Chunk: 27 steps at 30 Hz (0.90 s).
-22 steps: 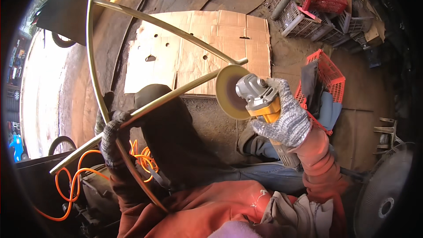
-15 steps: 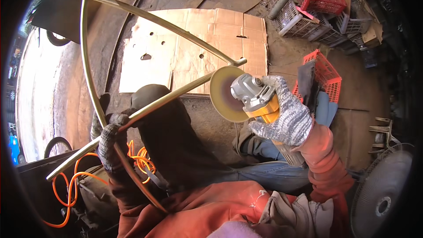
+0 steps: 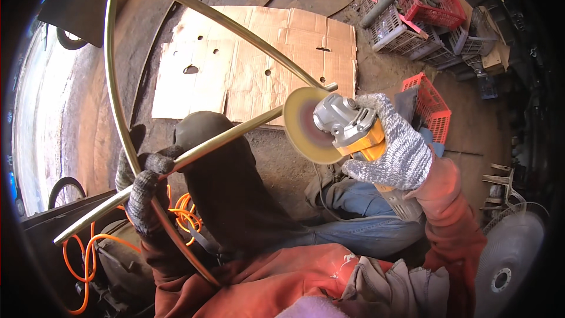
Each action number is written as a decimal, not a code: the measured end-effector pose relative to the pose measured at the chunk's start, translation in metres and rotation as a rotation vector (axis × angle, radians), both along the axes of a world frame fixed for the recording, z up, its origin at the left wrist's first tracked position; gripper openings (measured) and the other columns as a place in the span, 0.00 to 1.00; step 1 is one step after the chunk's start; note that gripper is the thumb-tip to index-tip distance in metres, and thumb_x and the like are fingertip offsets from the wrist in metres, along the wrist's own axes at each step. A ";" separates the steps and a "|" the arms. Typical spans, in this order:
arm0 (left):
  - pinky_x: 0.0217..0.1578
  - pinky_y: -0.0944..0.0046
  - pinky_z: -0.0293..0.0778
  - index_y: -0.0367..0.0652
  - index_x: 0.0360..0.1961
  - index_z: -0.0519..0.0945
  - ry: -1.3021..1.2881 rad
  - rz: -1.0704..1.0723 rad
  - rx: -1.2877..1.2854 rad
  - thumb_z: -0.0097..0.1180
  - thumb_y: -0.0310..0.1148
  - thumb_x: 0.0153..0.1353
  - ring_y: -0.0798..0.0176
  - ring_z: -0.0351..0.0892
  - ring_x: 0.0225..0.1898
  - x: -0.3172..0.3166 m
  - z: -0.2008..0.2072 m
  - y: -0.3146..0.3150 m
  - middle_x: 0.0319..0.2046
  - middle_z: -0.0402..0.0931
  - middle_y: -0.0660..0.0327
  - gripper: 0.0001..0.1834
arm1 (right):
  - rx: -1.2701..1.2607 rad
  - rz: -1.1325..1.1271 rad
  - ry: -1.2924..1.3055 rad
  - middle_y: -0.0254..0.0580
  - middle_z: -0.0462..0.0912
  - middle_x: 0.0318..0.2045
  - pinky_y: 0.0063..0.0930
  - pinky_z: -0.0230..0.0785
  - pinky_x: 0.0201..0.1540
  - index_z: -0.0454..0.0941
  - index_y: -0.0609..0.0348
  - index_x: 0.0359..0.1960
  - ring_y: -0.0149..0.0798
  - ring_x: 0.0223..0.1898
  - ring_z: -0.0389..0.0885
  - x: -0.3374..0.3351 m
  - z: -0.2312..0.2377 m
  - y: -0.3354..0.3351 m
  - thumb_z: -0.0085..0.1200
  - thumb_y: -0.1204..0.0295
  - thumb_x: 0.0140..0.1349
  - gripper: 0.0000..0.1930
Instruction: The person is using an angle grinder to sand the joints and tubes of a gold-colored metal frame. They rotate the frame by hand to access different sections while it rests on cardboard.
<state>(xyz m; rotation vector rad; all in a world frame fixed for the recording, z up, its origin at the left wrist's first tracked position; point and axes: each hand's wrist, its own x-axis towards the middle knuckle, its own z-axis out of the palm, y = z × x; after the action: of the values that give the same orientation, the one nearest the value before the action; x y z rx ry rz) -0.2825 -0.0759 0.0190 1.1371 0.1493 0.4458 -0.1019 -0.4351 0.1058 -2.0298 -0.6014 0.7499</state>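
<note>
My left hand [image 3: 150, 182], in a dark grey knitted glove, is wrapped round a brass-coloured frame of metal tubes [image 3: 232, 133] where two of its bars cross. A curved tube runs up from there to the far left, and another slants back toward the middle. In a mottled grey-white glove, my right hand [image 3: 395, 148] grips a yellow and silver angle grinder [image 3: 353, 125] by its body. Its round yellowish disc [image 3: 309, 126] is at the right end of the crossing tube, beside the joint. Whether the disc touches the metal I cannot tell.
Flattened cardboard [image 3: 259, 53] lies on the floor ahead. Red crates [image 3: 432, 106] and grey plastic crates [image 3: 400, 32] stand to the right. A fan [image 3: 506, 265] is at the lower right. An orange hose [image 3: 91, 259] coils at the lower left, near my dark-covered leg [image 3: 226, 176].
The grinder and my right hand have shifted slightly right and down. The tube frame has moved a little, its far corner going upward. My left hand keeps its hold.
</note>
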 end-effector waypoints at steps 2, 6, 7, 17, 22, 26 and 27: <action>0.57 0.47 0.69 0.33 0.50 0.76 0.025 0.016 -0.025 0.57 0.36 0.61 0.46 0.75 0.48 -0.001 0.000 0.000 0.42 0.76 0.48 0.20 | -0.122 0.045 -0.112 0.47 0.74 0.56 0.35 0.67 0.63 0.54 0.58 0.66 0.41 0.59 0.74 0.000 0.000 -0.003 0.72 0.76 0.49 0.45; 0.57 0.49 0.68 0.35 0.40 0.79 0.041 0.035 -0.012 0.58 0.37 0.60 0.47 0.74 0.48 0.001 -0.002 -0.002 0.41 0.75 0.49 0.15 | -0.121 0.001 -0.089 0.49 0.75 0.56 0.36 0.68 0.62 0.55 0.57 0.65 0.41 0.58 0.75 0.001 0.005 0.000 0.73 0.77 0.48 0.45; 0.58 0.48 0.67 0.35 0.38 0.79 0.042 0.036 -0.007 0.58 0.37 0.60 0.47 0.74 0.48 0.000 -0.001 -0.002 0.41 0.75 0.49 0.14 | -0.122 0.014 -0.133 0.49 0.75 0.56 0.35 0.68 0.62 0.55 0.57 0.65 0.41 0.58 0.76 0.001 0.004 -0.001 0.73 0.77 0.47 0.45; 0.62 0.45 0.63 0.36 0.37 0.79 0.075 0.053 0.006 0.57 0.40 0.61 0.46 0.74 0.51 -0.009 -0.013 0.005 0.42 0.76 0.49 0.15 | -0.059 0.030 -0.114 0.52 0.77 0.54 0.37 0.70 0.60 0.55 0.60 0.64 0.47 0.57 0.78 0.001 -0.001 -0.007 0.72 0.68 0.50 0.44; 0.61 0.45 0.64 0.36 0.41 0.78 0.046 0.016 0.031 0.56 0.39 0.62 0.45 0.74 0.51 -0.006 -0.012 0.005 0.43 0.76 0.48 0.15 | -0.139 0.008 -0.162 0.52 0.75 0.55 0.35 0.69 0.60 0.54 0.60 0.64 0.45 0.57 0.77 0.004 0.003 -0.006 0.73 0.68 0.50 0.45; 0.61 0.45 0.64 0.36 0.42 0.78 0.028 0.033 0.015 0.56 0.38 0.62 0.44 0.75 0.52 -0.003 -0.010 0.005 0.42 0.77 0.48 0.16 | -0.032 -0.027 -0.147 0.45 0.75 0.55 0.35 0.68 0.61 0.59 0.58 0.63 0.37 0.57 0.74 0.007 -0.001 0.000 0.74 0.75 0.47 0.43; 0.61 0.45 0.64 0.36 0.43 0.78 0.015 0.044 0.000 0.56 0.38 0.62 0.44 0.75 0.52 -0.006 -0.015 0.007 0.42 0.77 0.48 0.16 | -0.053 -0.021 -0.145 0.47 0.75 0.55 0.35 0.68 0.61 0.58 0.58 0.63 0.39 0.57 0.75 0.007 0.000 0.002 0.74 0.73 0.48 0.44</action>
<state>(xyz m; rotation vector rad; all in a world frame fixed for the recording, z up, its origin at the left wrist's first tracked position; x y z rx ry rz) -0.2883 -0.0684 0.0042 1.1391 0.1880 0.4760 -0.0949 -0.4336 0.1057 -2.1495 -0.6478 0.6153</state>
